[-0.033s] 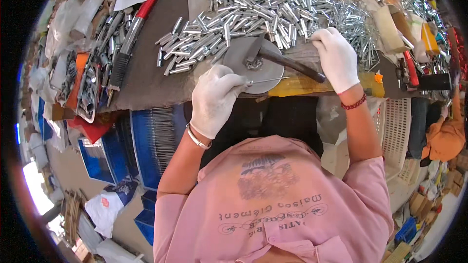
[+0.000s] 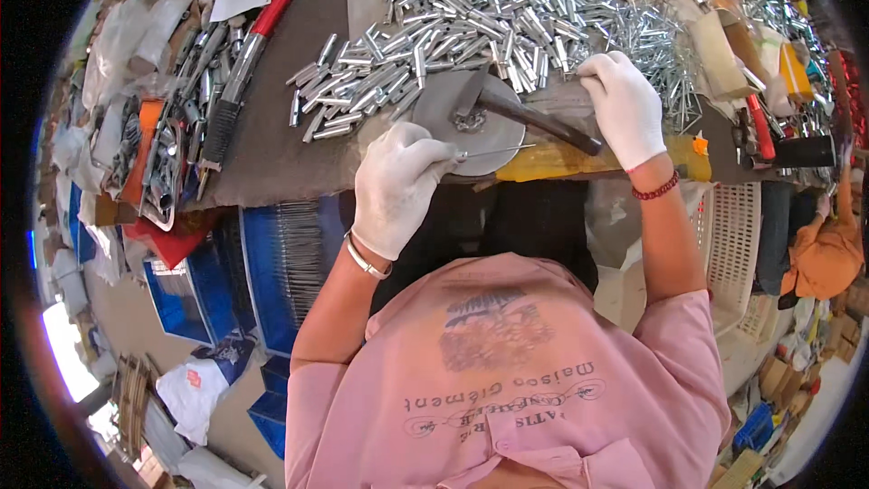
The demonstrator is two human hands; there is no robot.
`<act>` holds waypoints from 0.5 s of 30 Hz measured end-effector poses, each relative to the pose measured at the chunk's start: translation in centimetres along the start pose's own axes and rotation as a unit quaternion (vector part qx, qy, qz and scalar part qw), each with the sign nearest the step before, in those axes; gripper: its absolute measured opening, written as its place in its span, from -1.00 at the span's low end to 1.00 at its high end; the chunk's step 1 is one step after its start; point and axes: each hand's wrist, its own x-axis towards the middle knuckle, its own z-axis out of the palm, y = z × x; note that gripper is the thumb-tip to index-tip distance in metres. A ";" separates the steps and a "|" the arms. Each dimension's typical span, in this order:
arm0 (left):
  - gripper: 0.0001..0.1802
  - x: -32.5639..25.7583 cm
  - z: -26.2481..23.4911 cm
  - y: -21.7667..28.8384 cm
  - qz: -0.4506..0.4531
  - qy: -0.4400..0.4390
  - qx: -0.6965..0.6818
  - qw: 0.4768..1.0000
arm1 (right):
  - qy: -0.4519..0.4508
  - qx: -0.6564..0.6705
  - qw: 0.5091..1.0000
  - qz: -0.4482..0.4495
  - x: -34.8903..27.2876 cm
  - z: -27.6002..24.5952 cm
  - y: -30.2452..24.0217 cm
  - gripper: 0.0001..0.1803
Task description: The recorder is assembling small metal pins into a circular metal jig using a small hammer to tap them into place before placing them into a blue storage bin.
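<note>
A: What is different at the bench compared with a moment ago?

B: Very little. The left hand [image 2: 396,183] in its white glove is in the same place, at the lower left edge of the round grey metal disc [image 2: 471,122] in the centre of the frame. Its fingers are closed in a pinch on a thin metal pin [image 2: 496,151], which lies across the lower part of the disc.

A: And the other hand?

B: The right hand [image 2: 626,107], also gloved, is at the upper right, as before. Its fingertips are pressed together on something small at the edge of the pile of silver tubes [image 2: 471,14]; I cannot tell what. The hammer [image 2: 534,118] lies with its head on the disc, and no hand holds it.

A: So the work has not advanced?

B: I judge it so: one pin is ready on the disc, and the hammer is not yet taken.
</note>
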 end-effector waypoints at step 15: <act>-0.81 -0.3 0.0 -0.4 0.020 0.012 0.015 1.000 | -0.019 0.110 0.994 -0.009 -0.6 -1.4 -2.6 -0.91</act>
